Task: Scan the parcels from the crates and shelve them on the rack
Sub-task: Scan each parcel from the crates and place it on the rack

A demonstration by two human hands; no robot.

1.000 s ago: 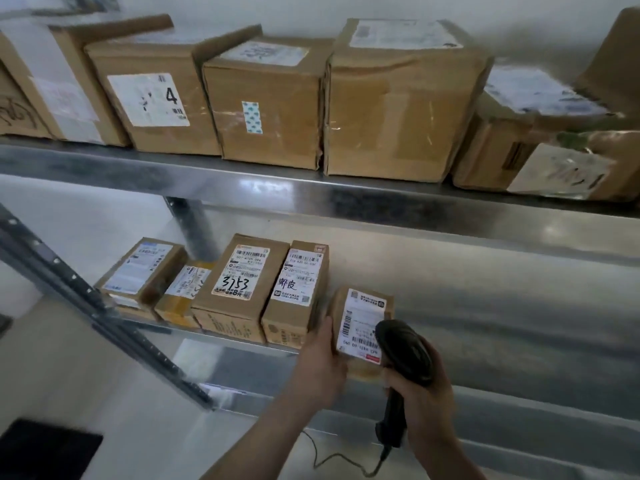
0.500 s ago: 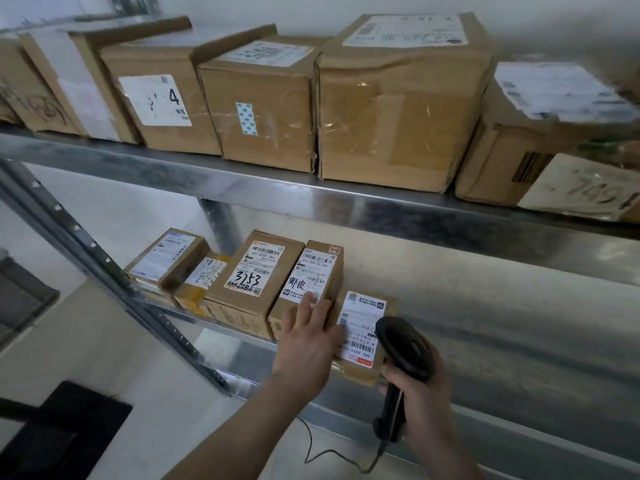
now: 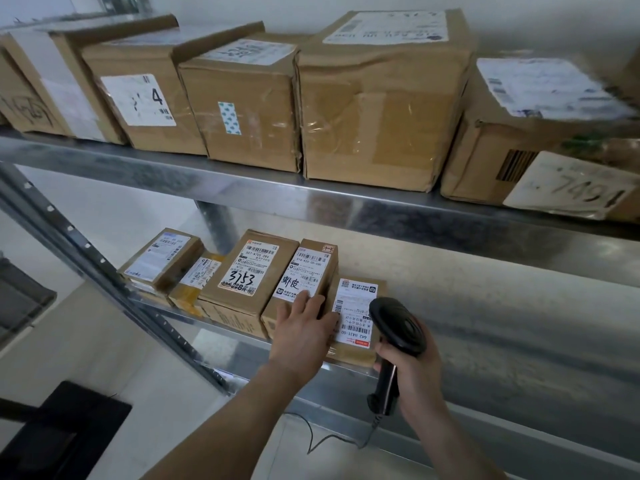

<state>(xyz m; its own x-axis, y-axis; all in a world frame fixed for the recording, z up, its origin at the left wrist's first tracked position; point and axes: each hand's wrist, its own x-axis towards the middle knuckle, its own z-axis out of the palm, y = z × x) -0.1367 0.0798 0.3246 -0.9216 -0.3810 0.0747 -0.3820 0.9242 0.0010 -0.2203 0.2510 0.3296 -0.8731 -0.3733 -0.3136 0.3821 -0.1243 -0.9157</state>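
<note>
A small brown cardboard parcel [image 3: 356,317] lies flat on the lower shelf of a metal rack [image 3: 346,202], its white barcode label facing up, at the right end of a row of four other small parcels [image 3: 249,275] and touching the nearest of them. A black handheld scanner [image 3: 396,327] with a trailing cord is upright just beside the parcel's right edge. On the upper shelf, five larger taped boxes [image 3: 377,98] stand side by side.

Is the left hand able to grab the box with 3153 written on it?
Probably yes. The left hand rests with straight fingers on the box next door, and the 3153 box sits right beside it at the shelf's front edge with nothing in the way.
</note>
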